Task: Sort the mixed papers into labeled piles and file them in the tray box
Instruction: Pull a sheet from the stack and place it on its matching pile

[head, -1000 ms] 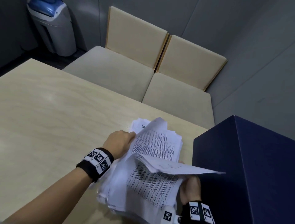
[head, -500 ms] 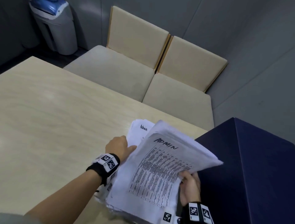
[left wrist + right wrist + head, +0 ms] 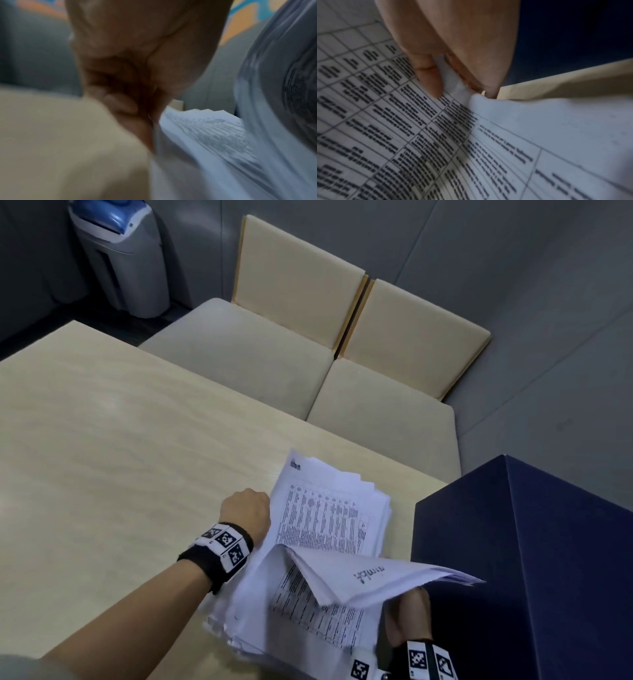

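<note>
A thick stack of printed white papers (image 3: 329, 522) lies on the beige table (image 3: 113, 460), near its right edge. My left hand (image 3: 246, 508) grips the stack's left edge, fingers curled around it (image 3: 120, 102). My right hand (image 3: 407, 618) pinches the right edge of a bundle of upper sheets (image 3: 373, 580), bent up and folded back so a handwritten label shows upside down. In the right wrist view, thumb and fingers (image 3: 429, 75) pinch the sheets above a printed table page (image 3: 412, 135). The dark blue tray box (image 3: 534, 570) stands just right of the papers.
Two beige cushioned seats (image 3: 346, 371) sit beyond the table's far edge. A grey and blue bin (image 3: 120, 254) stands in the back left corner. Grey walls close the space on the right.
The top sheets marked ADMIN, lying flat half a second ago, are now lifted and folded back by my right hand. My left hand stays at the stack's left edge.
</note>
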Tool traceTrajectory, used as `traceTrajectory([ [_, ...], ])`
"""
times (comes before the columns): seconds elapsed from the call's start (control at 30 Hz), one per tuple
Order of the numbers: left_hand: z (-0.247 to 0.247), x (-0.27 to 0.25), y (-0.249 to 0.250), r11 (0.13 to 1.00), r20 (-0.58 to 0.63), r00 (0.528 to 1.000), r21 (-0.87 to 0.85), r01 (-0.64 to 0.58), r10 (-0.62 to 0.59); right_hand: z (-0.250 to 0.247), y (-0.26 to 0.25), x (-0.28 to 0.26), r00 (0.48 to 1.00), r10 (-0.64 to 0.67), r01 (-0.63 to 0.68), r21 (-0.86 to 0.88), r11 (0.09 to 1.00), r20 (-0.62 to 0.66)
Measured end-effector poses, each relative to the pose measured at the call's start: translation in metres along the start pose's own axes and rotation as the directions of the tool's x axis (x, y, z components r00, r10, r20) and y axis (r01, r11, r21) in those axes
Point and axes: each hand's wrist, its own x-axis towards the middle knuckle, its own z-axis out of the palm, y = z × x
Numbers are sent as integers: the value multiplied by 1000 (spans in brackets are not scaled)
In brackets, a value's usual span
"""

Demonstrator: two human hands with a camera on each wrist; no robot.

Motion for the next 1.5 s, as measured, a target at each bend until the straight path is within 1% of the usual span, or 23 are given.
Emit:
traceTrajectory([
  [0.07, -15, -6, -2, 989, 8, 998, 135, -62, 62, 10, -5, -3, 998, -16, 13, 57, 998, 53],
  [0.13, -29, -10, -4, 980, -24, 989, 136, -144, 148, 15, -8, 1, 999, -17, 14, 79, 997, 43],
  [0.2, -36, -10, -8, 963, -79, 968, -115, -245, 237, 16, -9, 9, 1000, -2, 2, 65, 998, -5],
  [0.23, -36, -9, -11, 898, -79, 954, -325, -298, 289, 16, -10, 10, 1000, -8, 7, 77, 997, 4],
  [0.27, -34, -9, -14, 766, -73, 936, -554, -326, 345, 17, -13, 11, 1000, -10, 10, 93, 996, 5],
  [0.33, -29, -10, -17, 415, -20, 887, -879, -235, 461, 19, -14, 13, 1000, -28, 28, 110, 994, -1],
  [0.37, -29, -13, -17, 312, 11, 860, -934, -173, 510, 19, -13, 14, 999, -43, 43, 120, 992, 2],
  [0.5, -37, -26, -16, 166, 99, 762, -986, -12, 640, 18, -11, 8, 995, -95, 88, 141, 986, 42],
  [0.53, -37, -27, -14, 123, 129, 774, -990, 67, 620, 18, -11, 5, 995, -88, 80, 137, 987, 48],
  [0.57, -34, -26, -11, 90, 150, 821, -989, 120, 551, 18, -11, 4, 995, -92, 85, 140, 986, 49],
  [0.6, -26, -21, -8, 98, 167, 888, -986, 139, 427, 18, -10, 4, 995, -98, 92, 170, 981, 25],
  [0.63, -18, -15, -5, 187, 160, 954, -976, 115, 253, 19, -8, 5, 994, -110, 109, 211, 971, -7],
  [0.7, -2, -3, -2, 586, 63, 998, -808, 56, -9, 17, -3, 8, 989, -124, 141, 245, 959, -85],
  [0.73, 5, -1, 1, 742, 24, 999, -669, 48, -43, 17, -2, 7, 987, -131, 151, 250, 956, -94],
  [0.77, 11, -1, 5, 832, 11, 999, -553, 40, -40, 16, -2, 6, 986, -140, 159, 248, 956, -92],
  [0.83, 20, -1, 14, 931, -2, 1000, -365, 8, -10, 12, -2, 4, 988, -127, 144, 227, 963, -89],
  [0.9, 27, -1, 22, 972, -15, 1000, -234, 4, -8, 9, -1, 2, 991, -87, 106, 209, 972, -97],
  [1.13, 30, -2, -2, 923, 42, 981, -332, 192, -189, 2, -3, 0, 999, -39, 42, 200, 979, -16],
  [1.23, 17, -9, -16, 972, -140, 985, -226, 70, -104, 3, 1, 5, 998, -61, 64, 208, 976, -19],
  [1.33, 6, -12, -20, 957, -307, 945, -223, -186, 112, 7, 7, 10, 999, -49, 49, 240, 970, -5],
  [1.4, 2, -13, -22, 775, -304, 918, -504, -382, 256, 11, 6, 10, 998, -62, 53, 234, 971, 31],
  [1.43, -1, -13, -23, 615, -244, 923, -690, -382, 299, 14, 4, 9, 996, -69, 55, 231, 971, 55],
  [1.5, -11, -19, -22, 302, -66, 907, -931, -207, 416, 17, 0, 8, 994, -78, 58, 235, 970, 74],
])
